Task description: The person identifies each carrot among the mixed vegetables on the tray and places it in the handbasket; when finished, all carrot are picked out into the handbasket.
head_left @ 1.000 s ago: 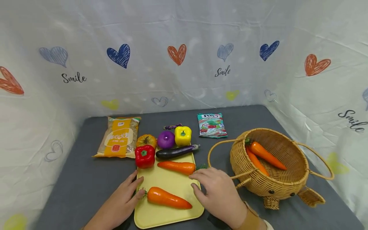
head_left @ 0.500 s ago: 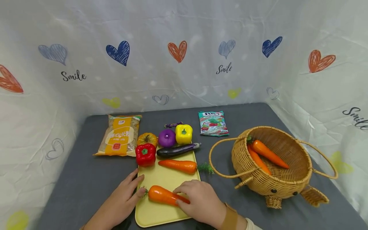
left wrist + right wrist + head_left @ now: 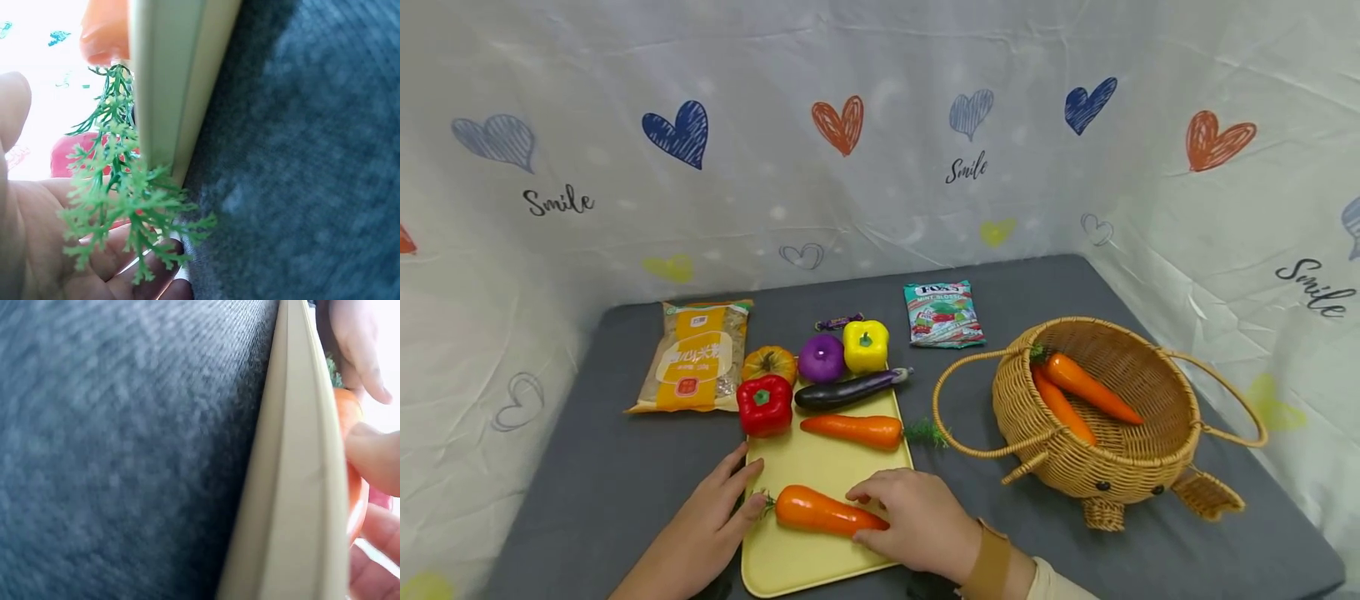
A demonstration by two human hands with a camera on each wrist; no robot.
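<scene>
My right hand point(image 3: 921, 517) holds the tapered end of the nearest carrot point(image 3: 820, 510), thumb on the near side and fingers on the far side. This carrot lies across the front of the yellow tray point(image 3: 797, 571), its leafy end to the left. At the tray's left edge rests my left hand point(image 3: 703, 521), fingers extended, thumb by the green leaves. The left wrist view shows these leaves point(image 3: 144, 194) hanging past the rim in front of the palm. A second carrot point(image 3: 853, 431) lies farther back, below an eggplant point(image 3: 850, 389) and beside a red bell pepper point(image 3: 765, 406).
A wicker basket point(image 3: 1030, 417) with two carrots point(image 3: 1086, 386) inside stands right of the tray, a handle looping toward it. Behind the tray sit a pumpkin point(image 3: 770, 364), a purple onion point(image 3: 822, 358) and a yellow pepper point(image 3: 866, 346). A grain bag point(image 3: 698, 358) and candy bag point(image 3: 943, 314) lie farther back.
My right hand has come down and left from beside the farther carrot to the nearest one and taken hold of it. My left hand stays at the tray's edge; the head view has shifted slightly.
</scene>
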